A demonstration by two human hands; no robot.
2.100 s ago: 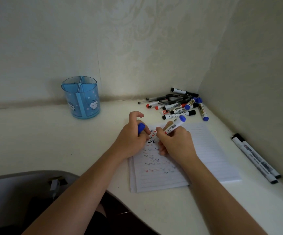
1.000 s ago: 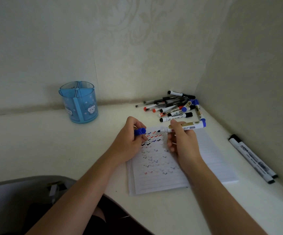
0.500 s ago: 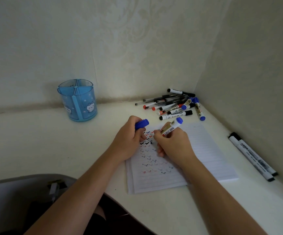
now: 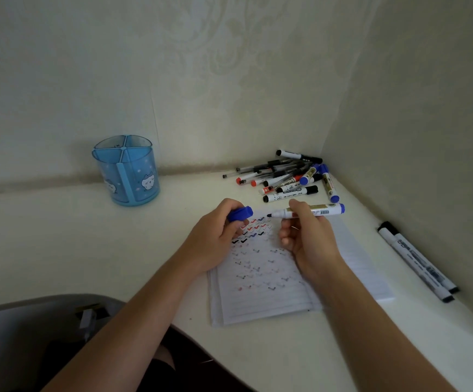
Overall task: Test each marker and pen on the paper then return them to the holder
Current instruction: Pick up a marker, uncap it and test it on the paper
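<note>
A pale desk set into a papered corner.
The white desk (image 4: 59,250) runs to a far wall (image 4: 173,66) with a faint raised floral pattern, and a plainer side wall (image 4: 427,123) closes it on the right. At the near left, below the desk's curved edge, sits a grey chair (image 4: 17,335) with a small metal fitting (image 4: 88,316) on it.

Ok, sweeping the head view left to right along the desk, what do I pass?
Blue pen holder → left hand pinching the blue cap → uncapped blue marker in the right hand → two black markers lying by the right wall.
</note>
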